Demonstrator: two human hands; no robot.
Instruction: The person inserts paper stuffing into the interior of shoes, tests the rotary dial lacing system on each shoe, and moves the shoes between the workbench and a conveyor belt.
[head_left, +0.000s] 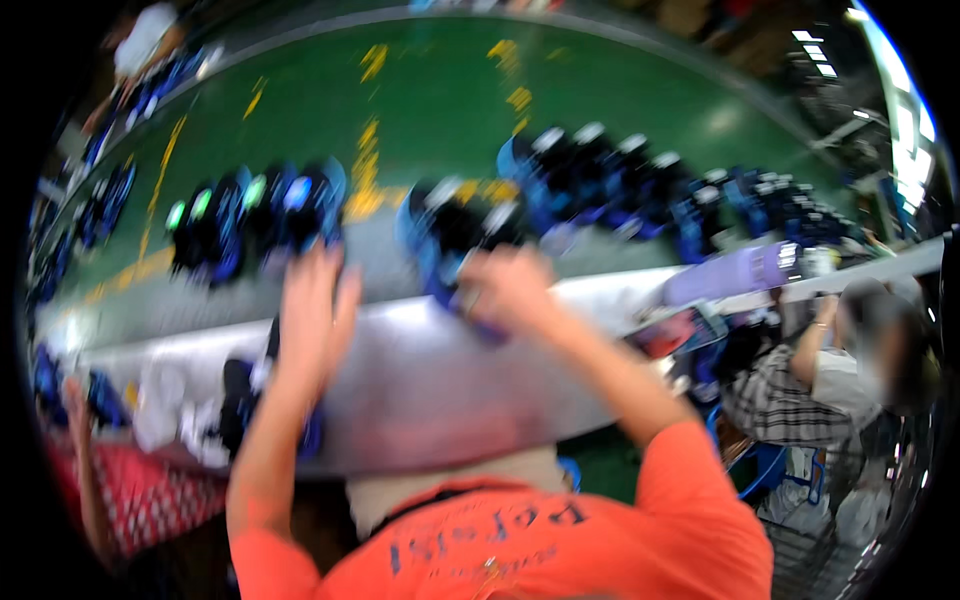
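Motion blur softens everything. My left hand (318,305) stretches forward over the metal ledge, fingers straight and holding nothing, its tips by a group of blue-and-black shoes (295,205). Bent fingers close my right hand (510,288) on the near end of a blue-and-black shoe (425,235), in a pair standing at the far edge of the ledge. A dark shoe (238,395) lies beside my left forearm, partly hidden by it.
Rows of similar shoes (600,180) stand on the green surface (440,100) with yellow marks. A purple bottle (725,275) lies on the metal ledge (430,385), near a phone-like object (680,330). Other people sit at right (830,385) and left (140,490).
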